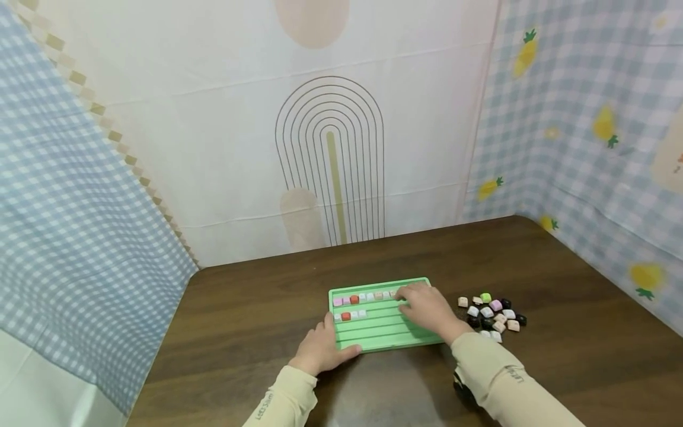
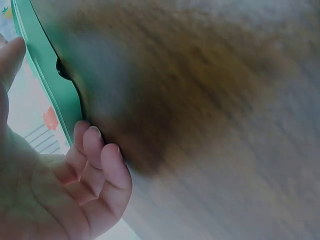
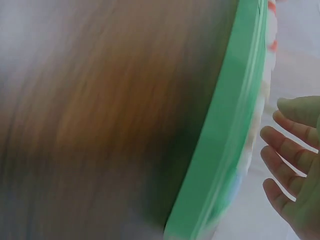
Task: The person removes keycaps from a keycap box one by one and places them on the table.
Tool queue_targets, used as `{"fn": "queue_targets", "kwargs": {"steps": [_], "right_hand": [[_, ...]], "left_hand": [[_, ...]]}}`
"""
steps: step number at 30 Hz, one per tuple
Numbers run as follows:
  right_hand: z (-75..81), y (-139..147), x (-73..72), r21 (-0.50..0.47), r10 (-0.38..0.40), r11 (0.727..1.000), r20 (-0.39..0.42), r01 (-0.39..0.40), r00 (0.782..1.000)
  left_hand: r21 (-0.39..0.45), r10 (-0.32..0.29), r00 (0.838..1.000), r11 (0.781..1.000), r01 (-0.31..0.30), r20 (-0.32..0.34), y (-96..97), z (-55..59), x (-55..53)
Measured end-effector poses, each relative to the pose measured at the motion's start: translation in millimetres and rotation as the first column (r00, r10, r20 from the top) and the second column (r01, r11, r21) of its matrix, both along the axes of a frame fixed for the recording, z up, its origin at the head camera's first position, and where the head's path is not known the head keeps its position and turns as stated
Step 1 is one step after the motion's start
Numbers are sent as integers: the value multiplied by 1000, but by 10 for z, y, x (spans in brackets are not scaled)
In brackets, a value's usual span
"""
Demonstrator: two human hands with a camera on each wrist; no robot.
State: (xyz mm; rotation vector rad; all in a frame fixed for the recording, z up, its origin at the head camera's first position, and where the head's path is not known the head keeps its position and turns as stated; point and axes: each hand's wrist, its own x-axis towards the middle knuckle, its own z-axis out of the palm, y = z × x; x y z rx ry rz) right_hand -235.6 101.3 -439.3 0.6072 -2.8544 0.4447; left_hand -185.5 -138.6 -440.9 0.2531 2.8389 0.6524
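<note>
A light green ridged tray (image 1: pixel 384 329) lies on the table, with a row of small keycaps (image 1: pixel 363 297) along its far groove. Several more, one of them a red keycap (image 1: pixel 345 316), line the left part of the second groove. My left hand (image 1: pixel 318 349) holds the tray's near left corner, thumb along the front edge and fingers at the left side. Over the tray's right part is my right hand (image 1: pixel 427 309), its fingertips by the right end of the far row. In the right wrist view its fingers (image 3: pixel 285 145) are loosely bent and apart, with nothing visible between them.
A loose pile of keycaps (image 1: pixel 496 305), white, black, beige, pink and green, lies right of the tray on the dark wooden table (image 1: pixel 256 296). A patterned cloth (image 1: pixel 229 148) hangs behind the table, with checked cloths at both sides.
</note>
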Motion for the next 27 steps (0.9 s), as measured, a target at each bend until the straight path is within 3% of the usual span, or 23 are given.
{"fn": "queue_targets", "kwargs": {"steps": [7,12,27], "right_hand": [[-91,-442,-18,-10,85,996,42,-85,995],[-125,-637,-48,-19,89,996,55,-89,994],[-170,-737,-33,19,44,999,-22,-43,999]], "left_hand": [[-17,28,999,999,-28,-39,32,-22,-20],[-23,26,999,999,-27,-47,45,-9,-23],[-75,2,1000,997,-2,-7,65,24,-67]]}}
